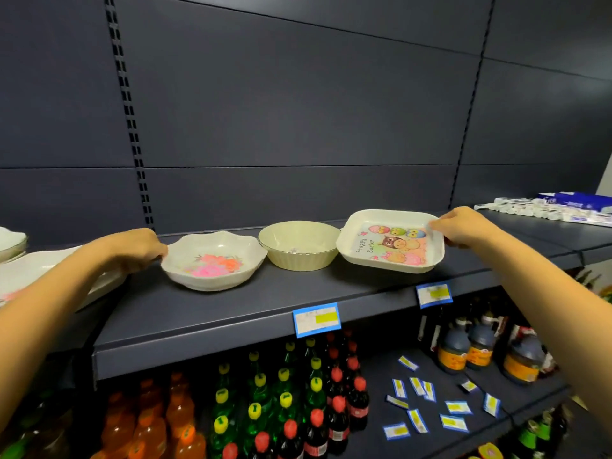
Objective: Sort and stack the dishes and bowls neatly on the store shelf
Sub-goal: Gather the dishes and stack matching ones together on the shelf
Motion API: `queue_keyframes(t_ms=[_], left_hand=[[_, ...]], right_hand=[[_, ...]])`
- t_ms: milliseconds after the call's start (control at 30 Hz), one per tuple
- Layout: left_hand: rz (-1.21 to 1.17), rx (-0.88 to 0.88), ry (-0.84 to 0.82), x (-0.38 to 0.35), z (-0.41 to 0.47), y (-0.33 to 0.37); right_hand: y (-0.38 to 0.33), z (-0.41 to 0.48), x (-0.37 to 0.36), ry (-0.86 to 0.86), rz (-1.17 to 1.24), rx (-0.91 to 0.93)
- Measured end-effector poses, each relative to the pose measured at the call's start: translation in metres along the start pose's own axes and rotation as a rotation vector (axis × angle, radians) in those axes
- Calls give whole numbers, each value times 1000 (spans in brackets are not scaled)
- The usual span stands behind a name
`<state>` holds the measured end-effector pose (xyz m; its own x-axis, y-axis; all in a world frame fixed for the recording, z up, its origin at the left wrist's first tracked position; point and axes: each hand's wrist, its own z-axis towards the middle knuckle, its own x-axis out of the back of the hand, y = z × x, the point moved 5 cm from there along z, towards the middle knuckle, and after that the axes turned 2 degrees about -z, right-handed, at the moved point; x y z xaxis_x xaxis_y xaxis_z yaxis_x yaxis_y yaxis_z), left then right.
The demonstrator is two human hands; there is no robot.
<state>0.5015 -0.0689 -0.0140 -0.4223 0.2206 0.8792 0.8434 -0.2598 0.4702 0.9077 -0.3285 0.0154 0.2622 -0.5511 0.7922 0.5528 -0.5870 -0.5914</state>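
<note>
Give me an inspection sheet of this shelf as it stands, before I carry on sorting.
Surface: dark shelf, three dishes in a row along it.
Job's things: floral bowl left, cream ribbed bowl middle, Easter dish right, close against the cream ribbed bowl; none stacked yet. More white plates at the far left.
Clutter: wrapped packs on the shelf at the far right.
Grippers: left hand holds the floral bowl by its rim; right hand pinches the far corner of the Easter dish.
Cables: nothing seen.
Surroundings: price tags on the shelf edge; bottles and loose labels on the level below.
</note>
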Motion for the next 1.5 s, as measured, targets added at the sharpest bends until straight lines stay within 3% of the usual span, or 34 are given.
queue_keyframes(t_ms=[167, 367, 800, 1033, 1167, 1500], left_hand=[[325, 73, 151, 0, 13, 12], [624, 22, 304, 5, 15, 55], [506, -172, 604, -30, 3, 148], [469, -148, 665, -52, -14, 167], [480, -89, 666, -63, -26, 167], [511, 38, 714, -51, -84, 137]], right_hand=[[6, 36, 6, -26, 56, 40], [16, 83, 2, -34, 46, 50], [10, 171, -50, -270, 29, 256], [3, 172, -62, -266, -257, 391], [-23, 159, -55, -216, -247, 570], [-118, 66, -80, -287, -139, 1089]])
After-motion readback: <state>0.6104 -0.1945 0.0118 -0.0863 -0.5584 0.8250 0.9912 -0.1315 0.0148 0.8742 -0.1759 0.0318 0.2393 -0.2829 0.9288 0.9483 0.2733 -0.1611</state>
